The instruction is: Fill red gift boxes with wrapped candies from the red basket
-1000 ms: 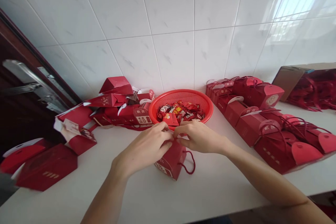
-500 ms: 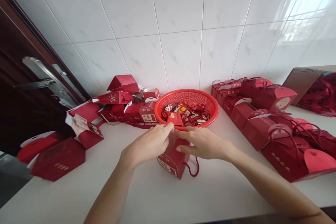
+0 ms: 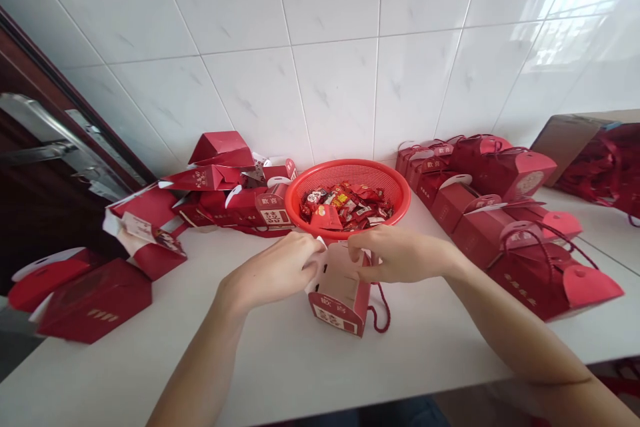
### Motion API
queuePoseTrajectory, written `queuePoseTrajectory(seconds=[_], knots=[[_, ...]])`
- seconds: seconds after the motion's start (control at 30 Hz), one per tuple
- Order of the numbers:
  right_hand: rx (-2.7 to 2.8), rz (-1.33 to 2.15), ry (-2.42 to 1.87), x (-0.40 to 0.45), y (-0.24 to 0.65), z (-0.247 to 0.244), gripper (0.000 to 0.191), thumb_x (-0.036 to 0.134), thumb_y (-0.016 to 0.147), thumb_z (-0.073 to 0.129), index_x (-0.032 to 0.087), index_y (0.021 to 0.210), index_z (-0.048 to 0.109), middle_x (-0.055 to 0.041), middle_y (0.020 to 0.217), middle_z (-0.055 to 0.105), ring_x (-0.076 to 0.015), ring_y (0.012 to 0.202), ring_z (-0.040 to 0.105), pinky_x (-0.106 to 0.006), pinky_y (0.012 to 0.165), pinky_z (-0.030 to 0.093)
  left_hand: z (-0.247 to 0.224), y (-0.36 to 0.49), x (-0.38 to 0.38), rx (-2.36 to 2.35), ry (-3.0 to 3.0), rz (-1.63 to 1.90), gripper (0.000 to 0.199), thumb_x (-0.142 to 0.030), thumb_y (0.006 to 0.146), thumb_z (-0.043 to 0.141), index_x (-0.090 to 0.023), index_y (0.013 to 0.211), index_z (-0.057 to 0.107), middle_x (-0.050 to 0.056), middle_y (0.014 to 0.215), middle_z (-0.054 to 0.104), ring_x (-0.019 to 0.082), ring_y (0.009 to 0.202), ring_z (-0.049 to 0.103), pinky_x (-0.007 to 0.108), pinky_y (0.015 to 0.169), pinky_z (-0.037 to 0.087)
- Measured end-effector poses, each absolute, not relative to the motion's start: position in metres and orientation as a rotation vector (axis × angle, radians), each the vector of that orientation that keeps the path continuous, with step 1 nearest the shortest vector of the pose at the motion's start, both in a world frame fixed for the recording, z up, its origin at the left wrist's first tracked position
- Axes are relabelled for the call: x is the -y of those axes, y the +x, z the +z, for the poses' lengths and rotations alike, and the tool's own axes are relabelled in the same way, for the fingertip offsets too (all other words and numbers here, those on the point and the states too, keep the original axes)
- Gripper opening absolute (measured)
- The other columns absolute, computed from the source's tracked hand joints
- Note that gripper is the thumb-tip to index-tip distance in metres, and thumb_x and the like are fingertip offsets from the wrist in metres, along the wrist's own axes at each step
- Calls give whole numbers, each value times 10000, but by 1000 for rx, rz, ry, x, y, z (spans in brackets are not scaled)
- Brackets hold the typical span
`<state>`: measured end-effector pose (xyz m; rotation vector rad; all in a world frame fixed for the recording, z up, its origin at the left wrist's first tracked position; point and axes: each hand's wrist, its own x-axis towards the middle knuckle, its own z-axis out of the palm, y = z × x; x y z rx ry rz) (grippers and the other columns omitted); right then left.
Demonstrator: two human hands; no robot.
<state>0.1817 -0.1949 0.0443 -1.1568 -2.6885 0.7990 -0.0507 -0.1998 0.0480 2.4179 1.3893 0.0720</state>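
Observation:
A small dark red gift box [image 3: 340, 310] with a white-and-red label stands on the table in front of me, its top spread and its pale inside showing. My left hand [image 3: 275, 270] is closed on the box's left flap, fingertips curled over the edge. On the opposite side, my right hand [image 3: 400, 255] pinches the right flap between thumb and fingers. A dark red cord handle [image 3: 384, 321] hangs from the box's right side down to the table. Just behind the hands sits a red plastic basket [image 3: 401, 197] holding wrapped candies [image 3: 350, 203].
Partly folded red boxes [image 3: 225, 177] are heaped at the back left, and another box [image 3: 100, 303] lies near the left edge. Rows of closed red boxes [image 3: 480, 230] with cords line the right. A cardboard carton [image 3: 567, 140] stands far right by the tiled wall.
The box top has gone from nearly closed to spread apart, so its inside now shows. Both hands have drawn slightly apart with the flaps. The view has shifted a little to the right and down.

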Motion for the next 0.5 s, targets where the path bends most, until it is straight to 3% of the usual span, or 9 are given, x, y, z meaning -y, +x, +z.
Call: queuePoseTrajectory(seconds=[0.13, 0.23, 0.37, 0.5], knots=[[2800, 845, -1129, 191, 199, 55, 393, 260, 794, 714, 191, 1167, 613, -65, 1069, 686, -183, 857, 618, -256, 652, 393, 58, -52, 204, -1347, 2379, -67, 312, -503, 754, 648, -252, 929, 705, 39, 899, 700, 273, 888, 657, 307, 687, 434], [2859, 881, -1272, 188, 204, 57, 647, 320, 724, 802, 208, 1300, 532, -78, 1119, 660, -201, 861, 616, -265, 654, 390, 63, -52, 205, -1342, 2345, -120, 436, -579, 690, 695, -263, 989, 709, 43, 965, 712, 295, 942, 653, 309, 708, 443], [2918, 868, -1417, 185, 201, 53, 709, 406, 688, 831, 204, 1283, 504, -55, 996, 642, -219, 829, 600, -273, 617, 364, 63, -52, 203, -1379, 2300, -157, 528, -614, 628, 733, -271, 1027, 695, 53, 1044, 710, 311, 982, 648, 309, 709, 449], [2937, 823, -1458, 182, 196, 47, 752, 492, 649, 842, 212, 1252, 489, -51, 996, 621, -224, 829, 597, -272, 602, 361, 56, -56, 198, -1460, 2278, -184, 614, -632, 559, 764, -256, 1037, 681, 72, 1068, 706, 309, 940, 658, 308, 703, 451]])
